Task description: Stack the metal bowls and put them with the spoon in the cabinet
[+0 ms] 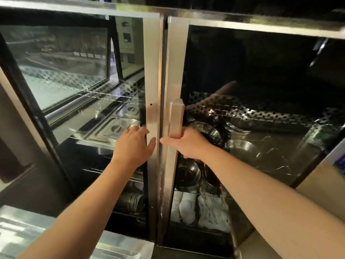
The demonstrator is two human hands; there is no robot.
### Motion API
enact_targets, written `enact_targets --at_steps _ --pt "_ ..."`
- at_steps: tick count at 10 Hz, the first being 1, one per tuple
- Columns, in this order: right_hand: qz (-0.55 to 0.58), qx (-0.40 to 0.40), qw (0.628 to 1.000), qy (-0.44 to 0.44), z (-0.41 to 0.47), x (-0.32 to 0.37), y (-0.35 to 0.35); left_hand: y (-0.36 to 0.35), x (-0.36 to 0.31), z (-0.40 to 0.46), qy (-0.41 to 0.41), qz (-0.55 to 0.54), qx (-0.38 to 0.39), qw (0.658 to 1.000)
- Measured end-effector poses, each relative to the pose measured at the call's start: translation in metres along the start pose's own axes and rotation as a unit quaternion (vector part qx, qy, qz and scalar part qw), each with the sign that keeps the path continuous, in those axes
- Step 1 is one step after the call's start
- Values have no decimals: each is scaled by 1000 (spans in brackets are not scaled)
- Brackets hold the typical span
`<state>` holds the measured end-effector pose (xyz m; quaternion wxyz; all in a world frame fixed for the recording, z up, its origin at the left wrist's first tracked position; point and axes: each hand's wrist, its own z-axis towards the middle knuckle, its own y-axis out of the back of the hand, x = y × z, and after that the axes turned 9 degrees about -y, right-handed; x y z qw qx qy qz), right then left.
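1. We're at the cabinet (pixel 162 71), both glass doors meeting at the middle seam, arms stretched forward.
2. Our left hand (pixel 133 144) lies flat and spread on the left door's steel frame, gripping nothing.
3. Our right hand (pixel 183 142) curls its fingers round the foot of the door handle (pixel 176 118), thumb pointing at the seam.
4. Behind the right glass we spot metal bowls (pixel 205 133) on the wire shelf; the spoon we can't pick out.
5. Those bowls look thin, rigid, slick and likely light, so we'd pinch them by the rim.

Silver cabinet (pixel 153 71), white dishes (pixel 188 206)
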<state>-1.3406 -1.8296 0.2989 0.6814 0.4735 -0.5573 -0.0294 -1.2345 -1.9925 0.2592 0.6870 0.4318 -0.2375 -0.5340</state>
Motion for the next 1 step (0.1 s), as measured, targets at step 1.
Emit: enact_targets --at_steps 1 --pt "-49 25 999 0 -24 -6 32 33 -14 -2 -12 -88 21 996"
